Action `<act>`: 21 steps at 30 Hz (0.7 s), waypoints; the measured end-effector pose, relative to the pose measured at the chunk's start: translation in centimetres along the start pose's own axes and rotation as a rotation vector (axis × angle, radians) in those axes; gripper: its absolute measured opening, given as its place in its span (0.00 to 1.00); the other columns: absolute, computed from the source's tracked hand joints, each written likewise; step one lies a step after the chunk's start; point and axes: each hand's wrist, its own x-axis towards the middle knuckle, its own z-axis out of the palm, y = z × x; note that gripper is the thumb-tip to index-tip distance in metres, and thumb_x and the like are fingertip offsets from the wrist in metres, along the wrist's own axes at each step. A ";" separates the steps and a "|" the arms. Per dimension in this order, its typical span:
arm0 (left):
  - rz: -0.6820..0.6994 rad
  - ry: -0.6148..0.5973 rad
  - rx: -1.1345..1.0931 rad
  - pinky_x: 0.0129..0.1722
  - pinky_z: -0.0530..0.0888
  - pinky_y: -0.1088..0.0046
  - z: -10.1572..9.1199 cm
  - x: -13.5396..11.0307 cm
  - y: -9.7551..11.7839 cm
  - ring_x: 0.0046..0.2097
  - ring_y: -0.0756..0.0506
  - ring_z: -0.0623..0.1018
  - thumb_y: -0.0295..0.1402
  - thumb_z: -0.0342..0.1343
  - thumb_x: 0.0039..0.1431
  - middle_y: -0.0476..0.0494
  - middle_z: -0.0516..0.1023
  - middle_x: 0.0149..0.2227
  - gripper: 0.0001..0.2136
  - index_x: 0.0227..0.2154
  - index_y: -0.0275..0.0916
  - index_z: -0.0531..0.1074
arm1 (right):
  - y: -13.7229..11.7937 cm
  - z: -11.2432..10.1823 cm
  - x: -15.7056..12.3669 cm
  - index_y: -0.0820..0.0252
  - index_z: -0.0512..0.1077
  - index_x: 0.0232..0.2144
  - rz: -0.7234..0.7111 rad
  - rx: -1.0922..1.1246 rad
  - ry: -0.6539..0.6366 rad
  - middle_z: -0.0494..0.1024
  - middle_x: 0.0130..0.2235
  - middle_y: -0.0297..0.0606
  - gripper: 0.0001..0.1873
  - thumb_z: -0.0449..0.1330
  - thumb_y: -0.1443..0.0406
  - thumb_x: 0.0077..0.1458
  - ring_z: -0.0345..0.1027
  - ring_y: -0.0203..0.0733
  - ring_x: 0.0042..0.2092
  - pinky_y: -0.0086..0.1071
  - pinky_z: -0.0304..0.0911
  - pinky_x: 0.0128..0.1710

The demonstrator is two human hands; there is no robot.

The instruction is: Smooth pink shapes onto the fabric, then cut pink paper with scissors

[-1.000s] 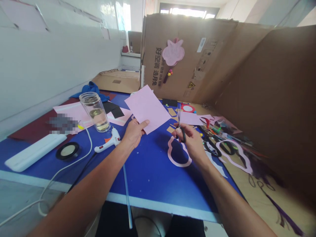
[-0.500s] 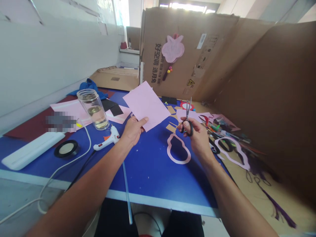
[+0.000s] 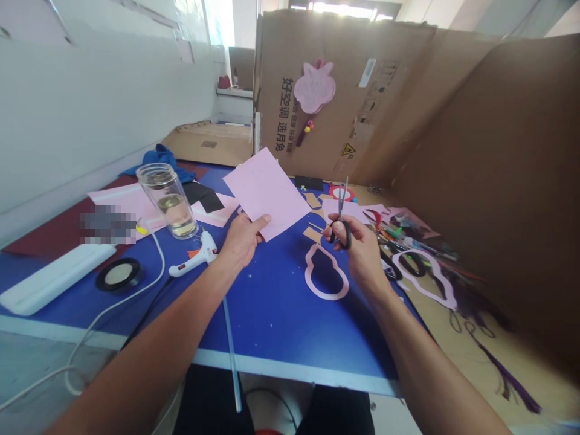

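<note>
Scissors (image 3: 341,208) and right hand (image 3: 365,244) have shifted rightward since a second ago, so the ring (image 3: 327,296) now shows whole, while the sheet (image 3: 267,190) hangs much as it did. That pink sheet is up over the table (image 3: 281,326), its near corner pinched in my left hand (image 3: 243,238), thumb on top and fingers underneath. I judge it light, thin and just stiff enough to keep flat from one corner, though quick to crease; a gentle pinch near the edge suits it best. My right hand is closed around the black handles, blades pointing up, their tips a little parted and well clear of the sheet. The ring lies between my forearms; glue gun (image 3: 197,261) and jar (image 3: 174,208) stand left.
</note>
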 end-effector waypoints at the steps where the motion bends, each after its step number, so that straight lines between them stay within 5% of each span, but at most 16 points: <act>1: 0.001 -0.001 0.001 0.47 0.89 0.57 0.0 0.0 0.0 0.53 0.29 0.89 0.29 0.78 0.50 0.33 0.91 0.45 0.15 0.42 0.37 0.85 | 0.0 0.0 0.0 0.51 0.83 0.49 0.000 0.008 -0.003 0.83 0.36 0.36 0.23 0.73 0.45 0.60 0.76 0.46 0.39 0.36 0.69 0.35; 11: -0.001 -0.004 -0.014 0.48 0.89 0.56 -0.1 0.0 0.0 0.56 0.28 0.88 0.28 0.78 0.50 0.33 0.91 0.46 0.16 0.43 0.37 0.85 | 1.5 -0.7 0.9 0.56 0.82 0.38 0.310 -0.025 -0.131 0.83 0.32 0.36 0.30 0.79 0.40 0.47 0.76 0.43 0.34 0.36 0.71 0.38; 21: 0.012 -0.016 -0.013 0.50 0.88 0.55 0.1 -0.1 0.0 0.56 0.29 0.88 0.30 0.79 0.48 0.33 0.91 0.47 0.17 0.42 0.37 0.85 | 3.3 -1.4 1.7 0.54 0.83 0.41 0.212 0.031 -0.093 0.84 0.35 0.37 0.25 0.75 0.41 0.57 0.78 0.45 0.38 0.38 0.74 0.43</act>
